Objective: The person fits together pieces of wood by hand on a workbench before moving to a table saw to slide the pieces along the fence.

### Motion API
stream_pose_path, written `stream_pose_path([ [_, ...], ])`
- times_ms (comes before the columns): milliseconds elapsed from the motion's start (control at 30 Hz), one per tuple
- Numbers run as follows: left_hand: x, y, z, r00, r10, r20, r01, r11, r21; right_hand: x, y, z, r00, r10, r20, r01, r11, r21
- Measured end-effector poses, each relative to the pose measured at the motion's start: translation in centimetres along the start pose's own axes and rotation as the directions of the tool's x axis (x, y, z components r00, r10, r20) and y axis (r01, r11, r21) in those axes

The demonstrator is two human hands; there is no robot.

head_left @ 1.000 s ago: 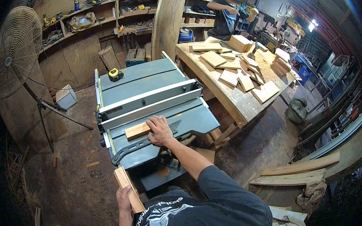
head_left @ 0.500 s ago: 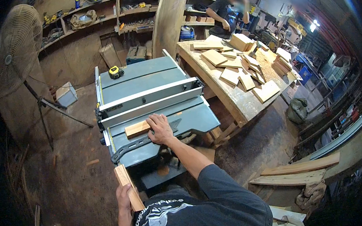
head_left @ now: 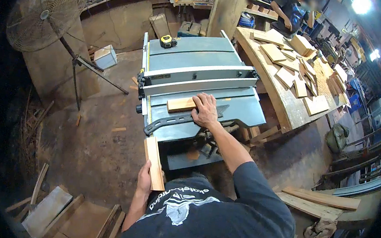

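My left hand (head_left: 145, 176) grips a light wooden block (head_left: 153, 160), held upright off the front left corner of the grey saw table (head_left: 195, 55). On the table, my right hand (head_left: 206, 111) is closed over the right end of another wooden block (head_left: 180, 104). That block lies in front of the metal fence (head_left: 201, 87). A black push stick (head_left: 168, 122) lies in front of the block, its right part beneath or behind my right hand.
A yellow tape measure (head_left: 166, 41) sits at the saw table's back. Wooden pieces lie on the workbench (head_left: 284, 111) at right, with a person (head_left: 290, 13) behind it. A fan (head_left: 44, 15) stands at left. Boards (head_left: 317, 203) lie at lower right.
The view has shifted, so the scene appears farther right. The block in my left hand looks more upright. My right hand stays on the other block.
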State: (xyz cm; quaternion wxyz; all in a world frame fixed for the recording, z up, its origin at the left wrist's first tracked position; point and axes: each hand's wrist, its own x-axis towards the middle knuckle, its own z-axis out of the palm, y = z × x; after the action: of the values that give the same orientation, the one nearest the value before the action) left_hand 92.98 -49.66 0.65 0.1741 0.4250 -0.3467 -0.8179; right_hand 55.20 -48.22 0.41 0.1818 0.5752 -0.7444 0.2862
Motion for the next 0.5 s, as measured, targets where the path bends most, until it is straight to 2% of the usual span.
stream_pose_path([
  [67, 0.0, 0.4, -0.2, 0.998, 0.047, 0.035, -0.045, 0.997, -0.068, 0.1, -0.2, 0.0, 1.000, 0.011, 0.023, -0.010, 0.998, -0.056],
  [133, -0.6, 0.8, 0.4, 0.997, 0.071, 0.005, -0.070, 0.993, -0.092, 0.1, -0.4, 0.1, 1.000, 0.003, 0.018, -0.002, 0.998, -0.055],
  [200, -1.0, 1.3, 0.9, 0.970, 0.241, -0.029, -0.240, 0.971, 0.018, 0.1, -0.4, -0.1, 1.000, -0.002, -0.015, 0.001, 0.998, -0.064],
  [333, -1.7, 1.6, 0.0, 0.972, 0.225, 0.067, -0.223, 0.974, -0.032, -0.2, -0.4, 0.1, 0.997, -0.001, -0.072, -0.006, 0.995, -0.102],
  [433, -1.4, 1.5, -0.8, 0.979, 0.188, 0.082, -0.163, 0.955, -0.248, -0.4, -0.5, 0.2, 0.995, 0.004, -0.099, -0.015, 0.994, -0.111],
  [500, -1.1, 1.6, -1.5, 0.979, 0.177, 0.104, -0.140, 0.947, -0.289, -0.6, -0.3, 0.4, 0.994, 0.010, -0.113, -0.024, 0.992, -0.123],
])
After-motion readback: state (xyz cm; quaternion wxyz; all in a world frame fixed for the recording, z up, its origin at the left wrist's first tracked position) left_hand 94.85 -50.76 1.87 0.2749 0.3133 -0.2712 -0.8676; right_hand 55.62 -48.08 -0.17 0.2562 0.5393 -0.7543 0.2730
